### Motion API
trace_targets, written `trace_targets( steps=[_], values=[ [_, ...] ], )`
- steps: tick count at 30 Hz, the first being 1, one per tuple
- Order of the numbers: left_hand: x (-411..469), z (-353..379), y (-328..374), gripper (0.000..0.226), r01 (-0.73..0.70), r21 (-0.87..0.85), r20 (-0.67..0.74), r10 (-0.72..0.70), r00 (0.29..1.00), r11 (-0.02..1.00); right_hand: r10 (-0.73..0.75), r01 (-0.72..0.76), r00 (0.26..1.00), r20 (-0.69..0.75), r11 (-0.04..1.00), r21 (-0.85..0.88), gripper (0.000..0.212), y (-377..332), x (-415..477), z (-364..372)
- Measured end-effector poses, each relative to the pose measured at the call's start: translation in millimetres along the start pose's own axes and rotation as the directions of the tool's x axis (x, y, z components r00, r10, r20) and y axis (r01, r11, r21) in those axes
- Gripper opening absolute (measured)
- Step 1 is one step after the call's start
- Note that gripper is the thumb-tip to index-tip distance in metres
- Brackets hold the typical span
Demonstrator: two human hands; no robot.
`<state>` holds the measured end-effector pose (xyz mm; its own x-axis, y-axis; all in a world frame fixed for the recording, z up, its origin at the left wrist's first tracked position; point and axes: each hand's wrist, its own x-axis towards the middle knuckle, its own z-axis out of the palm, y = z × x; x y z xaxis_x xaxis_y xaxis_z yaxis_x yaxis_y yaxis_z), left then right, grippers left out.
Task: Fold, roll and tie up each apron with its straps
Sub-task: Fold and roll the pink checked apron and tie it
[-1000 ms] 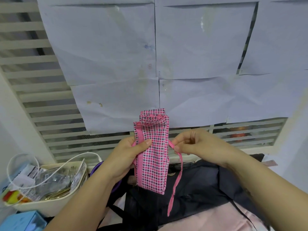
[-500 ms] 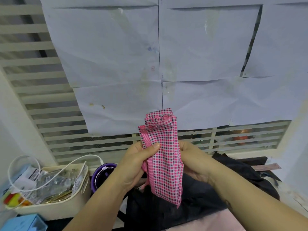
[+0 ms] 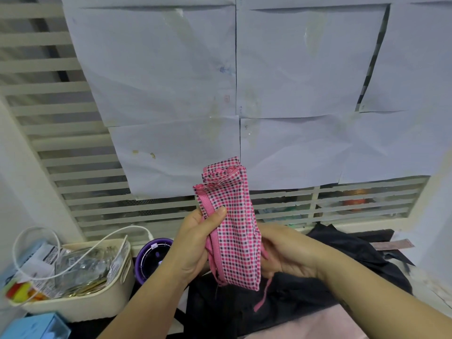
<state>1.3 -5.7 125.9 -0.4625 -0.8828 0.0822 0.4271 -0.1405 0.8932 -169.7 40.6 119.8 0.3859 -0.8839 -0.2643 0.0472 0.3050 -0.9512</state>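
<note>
Lit brightly and evenly in a cool bluish tone, partly from behind through the slatted grille [image 3: 44,133] and the paper sheets [image 3: 159,69] taped over it. Glossy with small glare patches on the tape strips [image 3: 179,15] near the top. Almost free of hard shadows, with only soft shade on the black fabric [image 3: 318,289] below the forearms. Sharpest at the centre, on the checked apron [image 3: 234,228]. Smeared and soft toward the lower left corner, over the cream basket [image 3: 97,304] and blue box [image 3: 36,326]. Bowed by wide-angle distortion along the slats at the left edge.

Cream basket [image 3: 80,307] lower left, purple tub [image 3: 154,259] just beside; paper sheets [image 3: 293,69] cover louvres [image 3: 49,133].
</note>
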Motion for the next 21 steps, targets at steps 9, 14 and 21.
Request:
trace_targets(
  steps=[9, 14, 21],
  values=[
    [1, -18, -26, 0.03, 0.135, 0.131, -0.038, -0.131, 0.991, 0.982, -0.195, 0.078, 0.938, -0.286, 0.924, -0.376, 0.047, -11, -18, -27],
    [-15, -10, -73, 0.025, 0.244, 0.105, -0.043, -0.241, 0.97, 0.964, -0.122, -0.016, 0.944, -0.307, 0.911, -0.411, 0.054, 26, -11, -14],
    [-33, -10, -122, 0.013, 0.351, 0.21, -0.12, -0.332, 0.936, 0.912, -0.02, -0.006, 0.924, -0.382, 0.998, -0.068, 0.024, 94, -3, -10]
  ],
)
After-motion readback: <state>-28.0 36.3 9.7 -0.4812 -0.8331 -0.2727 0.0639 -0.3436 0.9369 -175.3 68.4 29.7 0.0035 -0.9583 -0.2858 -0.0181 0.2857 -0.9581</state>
